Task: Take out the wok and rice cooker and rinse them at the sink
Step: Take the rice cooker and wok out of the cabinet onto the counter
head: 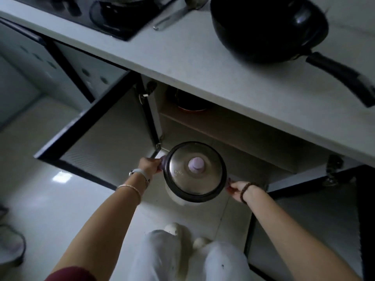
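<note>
Rice cooker (pixel 194 171) is being held low, below the front edge of the countertop (pixel 203 63), just before the open cabinet under it. It is being gripped at both sides. The left hand (pixel 149 166) is curling round a side handle. The right hand (pixel 237 189) is closing on the opposite side, its fingers partly hidden by the cooker body. Steel lid (pixel 182 169) is sitting on top, with a purple knob (pixel 196 164) at its centre. Wok (pixel 267 27) is resting on the countertop, towards its right end, with its long handle (pixel 341 78) pointing out to the front edge.

Handling, judged: the cooker is being taken as rigid, moderately heavy and smooth-walled. The lid is looking unfastened, so it could slide off if tilted and level carrying is being advised. The two side handles are being judged the right hold, not the knob. The wok is being judged stiff and front-heavy, best taken by the long handle. Sink is not being shown.
</note>
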`<state>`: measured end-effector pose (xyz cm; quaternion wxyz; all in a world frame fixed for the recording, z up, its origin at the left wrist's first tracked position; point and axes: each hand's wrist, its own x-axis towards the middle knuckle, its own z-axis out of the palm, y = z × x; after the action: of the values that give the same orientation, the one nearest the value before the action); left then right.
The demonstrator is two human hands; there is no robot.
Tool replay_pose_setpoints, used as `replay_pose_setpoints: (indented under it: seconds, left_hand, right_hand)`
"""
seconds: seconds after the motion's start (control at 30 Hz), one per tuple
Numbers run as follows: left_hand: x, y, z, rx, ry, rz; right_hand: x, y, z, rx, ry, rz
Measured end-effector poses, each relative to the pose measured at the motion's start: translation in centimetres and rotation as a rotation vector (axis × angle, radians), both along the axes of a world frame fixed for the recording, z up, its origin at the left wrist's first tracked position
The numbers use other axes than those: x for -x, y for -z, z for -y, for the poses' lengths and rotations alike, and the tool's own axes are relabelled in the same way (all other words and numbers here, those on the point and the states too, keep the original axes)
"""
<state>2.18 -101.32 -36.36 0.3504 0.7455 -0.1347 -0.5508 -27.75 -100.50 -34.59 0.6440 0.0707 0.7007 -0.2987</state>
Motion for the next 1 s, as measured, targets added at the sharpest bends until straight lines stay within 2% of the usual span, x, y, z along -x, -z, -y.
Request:
replay_pose_setpoints:
  seconds: [0.23, 0.5, 0.77, 1.0]
  left_hand:
    - [-1.9, -13.8, -5.0, 0.029, 0.009, 0.118]
    - [-3.1, -23.5, -7.5, 0.104, 0.018, 0.161]
    - [1.7, -33.5, -4.5, 0.291, 0.102, 0.117]
    - [8.5, -41.7, 1.5, 0.445, 0.153, 0.040]
  right_hand:
    - [-1.7, -12.8, -2.6, 0.014, -0.181, -0.069]
    - [-0.5, -22.1, -4.4, 0.133, -0.224, -0.036]
    - [4.1, -29.0, -3.5, 0.403, -0.145, -0.026]
    - [10.9, -37.5, -1.5, 0.594, -0.054, -0.134]
